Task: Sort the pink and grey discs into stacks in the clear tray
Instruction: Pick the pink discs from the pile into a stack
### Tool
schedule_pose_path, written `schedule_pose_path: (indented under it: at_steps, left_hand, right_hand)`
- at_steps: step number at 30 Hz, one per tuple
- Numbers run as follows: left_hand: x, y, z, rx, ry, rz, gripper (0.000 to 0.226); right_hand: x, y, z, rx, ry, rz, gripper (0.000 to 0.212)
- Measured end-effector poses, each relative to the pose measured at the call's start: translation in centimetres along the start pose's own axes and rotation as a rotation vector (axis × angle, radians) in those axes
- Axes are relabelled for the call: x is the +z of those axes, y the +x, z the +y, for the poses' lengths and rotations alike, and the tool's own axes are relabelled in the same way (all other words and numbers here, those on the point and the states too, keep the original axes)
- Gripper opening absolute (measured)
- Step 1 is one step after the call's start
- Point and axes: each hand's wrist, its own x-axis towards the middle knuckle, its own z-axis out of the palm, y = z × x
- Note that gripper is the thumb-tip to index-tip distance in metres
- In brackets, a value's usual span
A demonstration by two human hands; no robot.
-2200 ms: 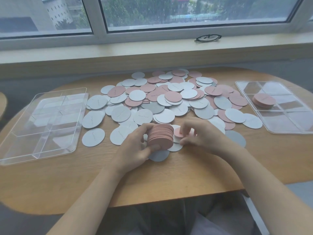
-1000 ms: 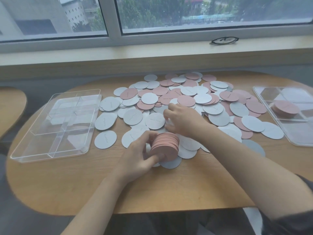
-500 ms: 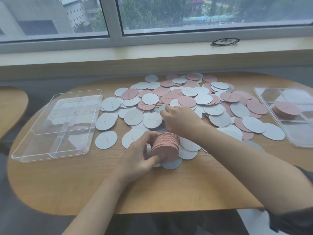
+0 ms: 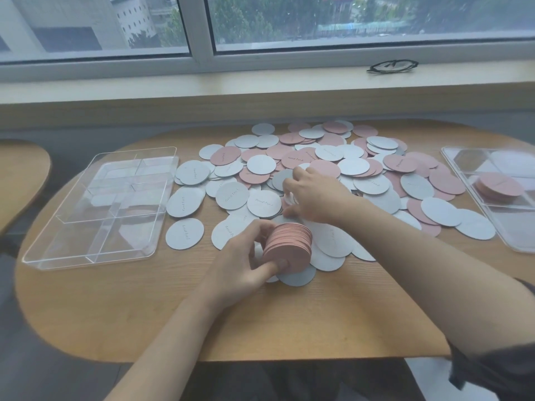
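My left hand (image 4: pixel 243 264) grips a thick stack of pink discs (image 4: pixel 288 246) on its edge just above the table, near the front of the heap. My right hand (image 4: pixel 314 198) reaches into the pile of loose pink and grey discs (image 4: pixel 359 166), fingers spread and bent down onto the discs; whether it pinches one is hidden. A clear divided tray (image 4: pixel 98 206) lies at the left with no discs in it. A second clear tray (image 4: pixel 492 195) at the right holds a short stack of pink discs (image 4: pixel 499 188).
The round wooden table (image 4: pixel 260 322) has bare wood along its front edge. A second table's edge (image 4: pixel 20 178) shows at far left. Black glasses (image 4: pixel 392 66) rest on the window sill behind the table.
My right hand left the pink stack and moved up and left into the pile. My left hand kept holding the stack. The view shifted so both trays sit further right.
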Motion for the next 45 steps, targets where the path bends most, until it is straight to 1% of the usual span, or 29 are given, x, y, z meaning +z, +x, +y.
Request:
schedule_pose_path:
  at_steps: [4,9,12,15,16,19,22,24,25,28,29,31,32,34,36,39,40,43,45]
  left_hand:
    - [0.0,0.0,0.0,-0.003,-0.007,-0.001,0.044]
    - [0.0,0.0,-0.1,-0.007,0.001,-0.001,0.045]
    - [0.0,0.0,-0.3,0.001,0.006,0.000,0.044]
    - [0.1,0.0,-0.4,0.005,0.003,-0.003,0.043]
    - [0.0,0.0,-0.4,0.004,0.006,-0.003,0.044]
    - [0.0,0.1,-0.5,0.001,0.015,-0.006,0.043]
    - [0.1,0.1,-0.6,0.000,0.027,-0.002,0.042]
    - [0.1,0.1,-0.7,-0.003,0.023,0.007,0.043]
    - [0.2,0.1,-0.8,-0.007,0.021,0.015,0.043]
    - [0.2,0.2,-1.2,-0.015,0.033,0.055,0.043]
    - [0.2,0.2,-1.2,-0.014,0.037,0.070,0.044]
    - [0.2,0.3,-1.3,-0.009,0.046,0.091,0.044]
    - [0.2,0.4,-1.4,-0.006,0.054,0.100,0.045]
    - [0.3,0.4,-1.5,-0.009,0.055,0.111,0.046]
    - [0.3,0.4,-1.6,-0.016,0.040,0.117,0.049]
    - [0.4,0.4,-1.7,-0.002,0.060,0.116,0.056]
    - [0.4,0.4,-1.8,0.006,0.076,0.113,0.057]
    - [0.5,0.5,-1.9,0.010,0.187,0.078,0.059]
    - [0.8,0.6,-2.0,-0.008,0.280,0.055,0.067]
  right_hand:
    - [-0.6,-0.1,0.0,-0.079,-0.075,0.001,0.037]
    - [-1.9,-0.4,0.1,-0.089,-0.083,-0.127,0.037]
    - [-2.0,-0.2,0.0,-0.092,-0.072,-0.135,0.034]
    - [-2.1,-0.2,0.3,-0.093,-0.078,-0.091,0.035]
    - [-2.1,-0.3,0.4,-0.094,-0.068,-0.058,0.031]
    - [-1.9,-1.0,0.9,-0.152,-0.043,0.111,0.014]
    - [-1.7,-1.8,1.7,-0.199,-0.015,0.239,0.017]
    - [-2.1,-2.6,2.1,-0.173,0.137,0.299,0.022]
    - [-2.4,-3.3,2.0,-0.139,0.268,0.313,0.023]
    - [-2.8,-5.6,1.5,-0.024,0.770,0.281,0.013]
    - [-2.6,-6.4,1.1,-0.006,0.889,0.316,0.013]
    - [-1.9,-7.7,0.3,0.018,1.018,0.419,0.013]
    - [-1.4,-8.1,0.0,0.024,1.056,0.446,0.013]
    - [-0.5,-8.9,-0.7,0.013,1.118,0.429,0.013]
    - [0.2,-9.3,-1.2,-0.005,1.124,0.394,0.015]
    - [0.8,-9.5,-1.6,-0.037,1.031,0.344,0.022]
    - [1.0,-9.5,-1.7,-0.056,0.996,0.296,0.027]
    - [2.2,-9.6,-2.2,-0.098,0.841,0.158,0.055]
    - [3.0,-9.7,-2.6,-0.106,0.683,0.157,0.064]
